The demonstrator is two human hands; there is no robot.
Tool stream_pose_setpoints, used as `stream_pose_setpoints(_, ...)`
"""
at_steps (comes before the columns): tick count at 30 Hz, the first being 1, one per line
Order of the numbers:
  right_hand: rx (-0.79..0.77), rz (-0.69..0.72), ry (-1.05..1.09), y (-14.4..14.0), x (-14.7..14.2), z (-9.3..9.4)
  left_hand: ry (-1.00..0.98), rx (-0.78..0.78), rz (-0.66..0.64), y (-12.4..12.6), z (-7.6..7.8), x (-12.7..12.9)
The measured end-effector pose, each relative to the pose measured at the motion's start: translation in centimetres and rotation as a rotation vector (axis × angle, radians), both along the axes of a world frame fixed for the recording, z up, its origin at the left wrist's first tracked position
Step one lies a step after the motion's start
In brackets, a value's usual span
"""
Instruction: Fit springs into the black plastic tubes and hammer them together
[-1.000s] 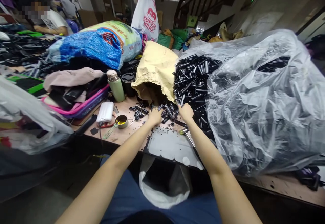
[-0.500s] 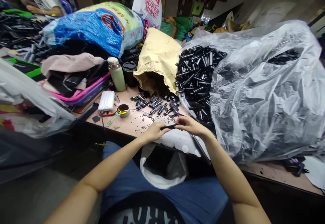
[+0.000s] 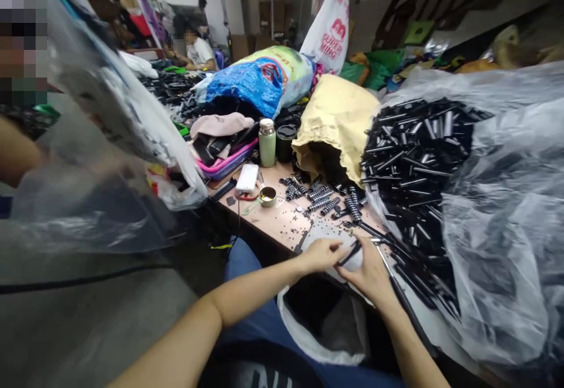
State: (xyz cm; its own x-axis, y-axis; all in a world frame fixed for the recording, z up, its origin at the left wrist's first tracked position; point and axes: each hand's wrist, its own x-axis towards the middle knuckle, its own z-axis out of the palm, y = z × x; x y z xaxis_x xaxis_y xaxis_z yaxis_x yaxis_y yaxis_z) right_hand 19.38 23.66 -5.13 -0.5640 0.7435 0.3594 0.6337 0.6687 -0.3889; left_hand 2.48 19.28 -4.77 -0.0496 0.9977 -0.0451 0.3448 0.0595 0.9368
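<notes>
Clear plastic sack (image 3: pixel 506 229): we see it slumped over the right of the tabletop (image 3: pixel 282 223), its mouth spilling a heap of black tubes (image 3: pixel 418 153) toward us, within easy reach of our right arm.
Brown paper bag (image 3: pixel 339 118): lies on its side, open end facing us, with ribbed black pieces (image 3: pixel 321 197) strewn in front of it.
White bag (image 3: pixel 308 323): hangs open below the tabletop edge, right under our hands, likely to catch what is dropped.
Left hand (image 3: pixel 319 255): fingers pressed together, pinching the near end of a thin black rod (image 3: pixel 351 252).
Right hand (image 3: pixel 372 270): fingers curled, gripping the rod's other end.
Rod: held just above the tabletop edge, over the white bag; its long axis runs diagonally, from lower left up to the right, between the two hands.
</notes>
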Motion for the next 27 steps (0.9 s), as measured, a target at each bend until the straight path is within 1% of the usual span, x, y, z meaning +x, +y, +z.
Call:
stream_pose_setpoints(2,-0.083,-0.036,-0.023,0.4,1.9,-1.4,0.25,0.096,0.082,2.2,0.7,-1.3)
stream_pose_setpoints(4,-0.159,-0.083,-0.096,0.1,3.9,-2.3,0.52,0.148,0.147,5.2,1.2,-2.5)
stream_pose_setpoints(5,-0.179,-0.112,-0.134,-0.2,4.8,-2.6,0.641,0.15,0.152,6.8,1.3,-2.9)
stream_pose_setpoints(7,-0.185,-0.177,-0.199,-0.6,6.3,-2.8,0.833,0.097,0.111,10.0,1.3,-3.1)
stream_pose_setpoints(9,-0.189,-0.218,-0.256,-0.8,7.3,-2.7,0.93,0.041,0.066,12.5,1.3,-2.8)
stream_pose_setpoints(12,-0.198,-0.242,-0.324,-0.7,8.0,-2.6,0.96,0.028,0.035,14.5,1.3,-2.0)
stream_pose_setpoints(17,-0.147,-0.305,-0.445,0.0,7.8,-3.0,0.987,0.007,0.022,16.1,1.2,-1.3)
stream_pose_setpoints(20,-0.119,-0.349,-0.483,0.5,7.3,-3.4,0.959,-0.014,0.033,16.9,1.3,-1.0)
stream_pose_setpoints(22,-0.095,-0.347,-0.451,0.7,7.2,-3.8,0.917,-0.006,0.028,16.9,1.5,-0.9)
stream_pose_setpoints(24,-0.058,-0.325,-0.366,0.9,7.4,-4.1,0.859,0.022,0.025,16.5,1.7,-0.9)
stream_pose_setpoints(27,-0.016,-0.229,-0.211,1.0,8.1,-4.6,0.764,0.08,0.031,15.4,1.8,-1.4)
